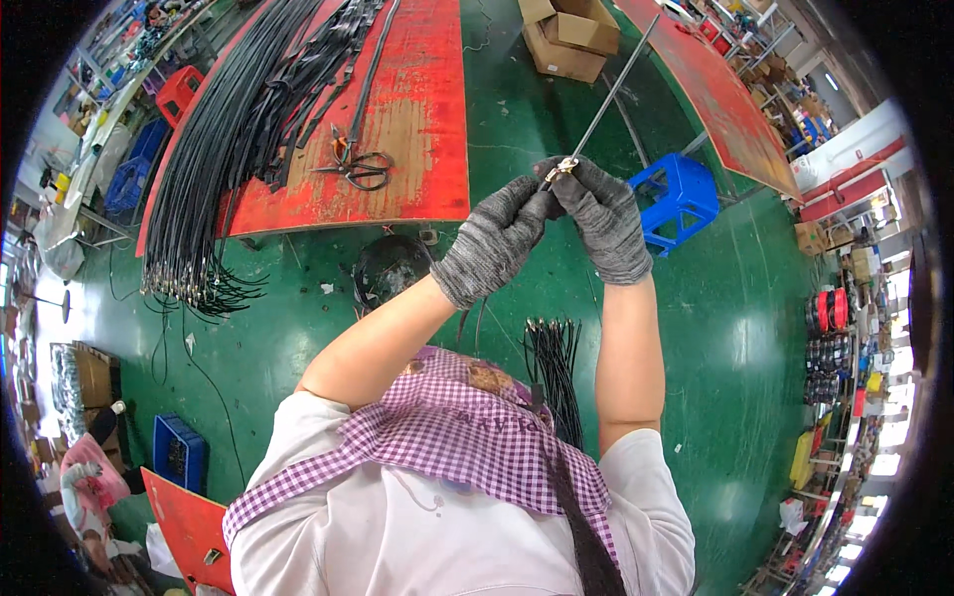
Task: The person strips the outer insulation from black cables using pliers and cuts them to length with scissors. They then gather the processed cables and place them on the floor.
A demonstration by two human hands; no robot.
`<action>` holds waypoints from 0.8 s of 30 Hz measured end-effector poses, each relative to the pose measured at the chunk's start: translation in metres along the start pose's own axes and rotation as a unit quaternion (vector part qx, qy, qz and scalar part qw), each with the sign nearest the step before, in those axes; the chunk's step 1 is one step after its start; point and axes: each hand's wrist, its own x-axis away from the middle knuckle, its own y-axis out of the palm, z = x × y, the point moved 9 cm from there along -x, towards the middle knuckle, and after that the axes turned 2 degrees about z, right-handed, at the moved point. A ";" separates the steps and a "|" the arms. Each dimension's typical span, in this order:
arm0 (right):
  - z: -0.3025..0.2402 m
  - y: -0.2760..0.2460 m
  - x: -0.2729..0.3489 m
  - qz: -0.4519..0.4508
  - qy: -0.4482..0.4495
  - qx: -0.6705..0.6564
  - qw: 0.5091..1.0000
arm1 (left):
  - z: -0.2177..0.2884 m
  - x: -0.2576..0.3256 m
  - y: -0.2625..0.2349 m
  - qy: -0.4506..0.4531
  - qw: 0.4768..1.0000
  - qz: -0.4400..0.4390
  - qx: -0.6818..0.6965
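Both my hands wear grey knit gloves and meet in front of me, beyond the near edge of the red table (422, 149). My left hand (497, 236) is closed around a black cable (546, 186), whose end reaches up between the hands. A shiny gold-coloured metal fitting (564, 167) sits at the fingertips. My right hand (606, 221) pinches this fitting, and a long thin metal rod (618, 84) slants up and right from it. Whether rod and cable are joined is hidden by the fingers.
Long black cables (214, 149) hang off the table's left side. Black-handled scissors (368, 171) and orange-handled pliers (341, 147) lie on the table. A blue stool (681, 204) stands right of my hands. Another cable bundle (554, 368) is below. An open carton (566, 45) is farther off.
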 end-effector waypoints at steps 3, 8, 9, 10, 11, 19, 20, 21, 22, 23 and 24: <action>0.000 0.004 -0.005 0.021 -0.015 0.037 0.999 | -0.007 -0.006 -0.006 0.026 0.999 0.025 0.020; 0.051 0.018 -0.011 0.025 0.043 -0.040 0.998 | -0.030 -0.005 -0.025 -0.036 0.998 0.042 -0.011; 0.064 0.026 -0.013 0.027 0.064 -0.077 0.995 | -0.040 -0.003 -0.033 -0.061 0.996 0.049 0.032; 0.075 0.035 -0.014 0.029 0.086 -0.113 0.989 | -0.054 -0.002 -0.040 -0.085 0.992 0.054 0.075; 0.088 0.044 -0.013 0.036 0.110 -0.150 0.982 | -0.065 0.000 -0.046 -0.111 0.985 0.058 0.118; 0.189 0.146 -0.038 -0.010 0.202 -0.090 0.975 | -0.109 0.009 -0.167 -0.064 0.966 0.236 -0.080; 0.198 0.168 -0.046 -0.035 0.218 -0.109 0.969 | -0.136 0.009 -0.193 -0.063 0.966 0.243 -0.061; 0.207 0.191 -0.054 -0.060 0.235 -0.126 0.962 | -0.172 0.011 -0.223 -0.065 0.963 0.263 0.014; 0.216 0.211 -0.063 -0.082 0.254 -0.141 0.953 | -0.208 0.013 -0.251 -0.066 0.954 0.279 0.092; 0.229 0.227 -0.073 -0.092 0.288 -0.185 0.935 | -0.208 0.019 -0.270 -0.087 0.941 0.313 0.095; 0.243 0.241 -0.086 -0.100 0.323 -0.226 0.914 | -0.208 0.026 -0.287 -0.110 0.927 0.346 0.100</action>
